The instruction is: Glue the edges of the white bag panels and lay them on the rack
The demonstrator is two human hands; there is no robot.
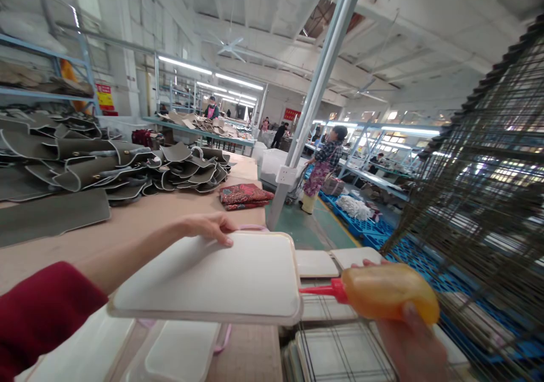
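Observation:
My left hand (212, 228) grips the far edge of a white rounded-corner panel (212, 280), thumb on its face and fingers behind. The panel is held up at a tilt, with a thin yellowish line along its border. My right hand (408, 325) is wrapped around a squeeze bottle (386, 291) of amber liquid, somewhat blurred. Its red nozzle (323, 290) points left, and the tip meets or nearly meets the panel's right edge. Below lie more white panels (182, 348) on the table, and others in a stack (340, 351) at the lower right.
Grey-green pieces with white edging (106, 166) are heaped at the left. A folded red patterned cloth (244, 195) lies by a metal post (314, 87). A wire rack (480, 200) rises at the right above blue pallets (408, 257). A person (323, 166) stands in the aisle.

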